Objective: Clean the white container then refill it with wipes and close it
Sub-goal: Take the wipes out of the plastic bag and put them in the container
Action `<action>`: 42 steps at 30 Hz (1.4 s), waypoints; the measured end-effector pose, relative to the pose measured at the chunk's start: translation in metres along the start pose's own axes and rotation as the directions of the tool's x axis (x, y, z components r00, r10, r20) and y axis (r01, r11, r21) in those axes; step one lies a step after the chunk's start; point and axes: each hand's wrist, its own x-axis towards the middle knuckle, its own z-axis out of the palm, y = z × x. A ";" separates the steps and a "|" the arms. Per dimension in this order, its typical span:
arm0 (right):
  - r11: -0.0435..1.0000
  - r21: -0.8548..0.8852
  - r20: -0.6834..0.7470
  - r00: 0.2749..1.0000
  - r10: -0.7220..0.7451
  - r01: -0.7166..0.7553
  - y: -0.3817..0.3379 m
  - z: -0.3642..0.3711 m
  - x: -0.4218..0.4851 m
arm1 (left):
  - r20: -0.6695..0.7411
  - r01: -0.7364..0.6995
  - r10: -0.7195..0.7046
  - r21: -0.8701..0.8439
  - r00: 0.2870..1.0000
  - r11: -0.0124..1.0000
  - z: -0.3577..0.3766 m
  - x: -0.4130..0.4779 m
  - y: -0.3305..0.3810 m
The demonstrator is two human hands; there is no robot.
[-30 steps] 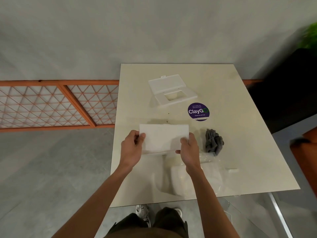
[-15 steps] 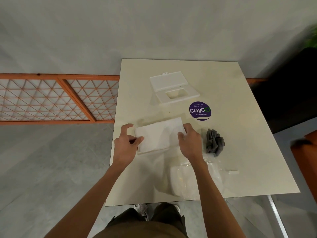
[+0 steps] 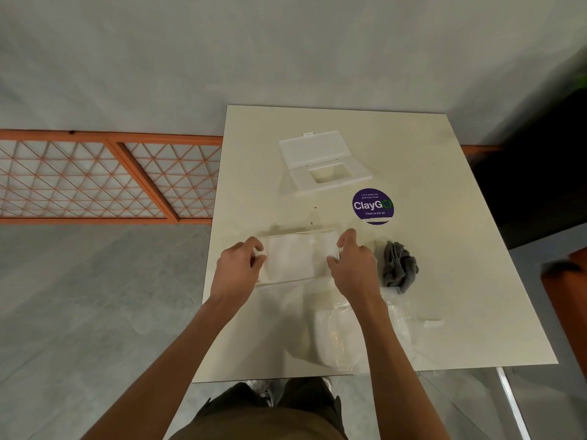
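White container [image 3: 298, 260] lowered flat, long axis left-right, ends seemingly pinched in left hand [image 3: 236, 269], right hand [image 3: 352, 265] fingers.

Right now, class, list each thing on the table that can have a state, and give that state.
Lid: apart from base, flap open.
Container base: uncovered, on the table.
Left hand: grips the base's end.
Right hand: grips its other end.
Grey cloth: crumpled.
Plastic wrapper: crinkled.

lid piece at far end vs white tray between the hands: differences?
The lid piece lies flap open, with a rectangular cutout; the tray shows no cutout. The tray sits nearer, left hand and right hand at its ends; the lid piece untouched. Both white, rectangular, flat on the table.
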 end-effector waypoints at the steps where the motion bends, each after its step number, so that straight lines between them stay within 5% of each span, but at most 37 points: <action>1: 1.000 -0.005 -0.002 1.000 -0.007 0.007 0.000 0.001 0.000 | 0.002 -0.020 0.020 0.044 1.000 0.999 0.000 0.001 0.000; 10: 0.984 0.167 -0.021 0.998 -0.055 0.058 0.014 -0.003 0.004 | 0.027 -0.223 0.223 0.258 0.974 0.940 -0.001 -0.007 0.018; 17: 0.982 0.151 -0.023 0.994 -0.107 0.110 0.016 -0.005 0.006 | 0.262 -0.229 0.150 0.302 0.953 0.925 0.008 -0.002 0.022; 21: 0.982 0.127 -0.091 0.987 -0.130 0.141 0.014 -0.013 0.011 | 0.267 -0.218 0.130 0.331 0.955 0.918 0.009 0.001 0.023; 27: 0.978 -0.082 0.239 0.957 -0.167 0.191 -0.009 -0.001 0.021 | 0.273 -0.230 0.144 0.315 0.951 0.921 0.023 -0.002 0.045; 42: 0.915 -0.223 0.253 0.927 -0.278 0.335 -0.009 0.014 0.028 | 0.293 -0.218 0.106 0.382 0.950 0.898 0.027 -0.003 0.044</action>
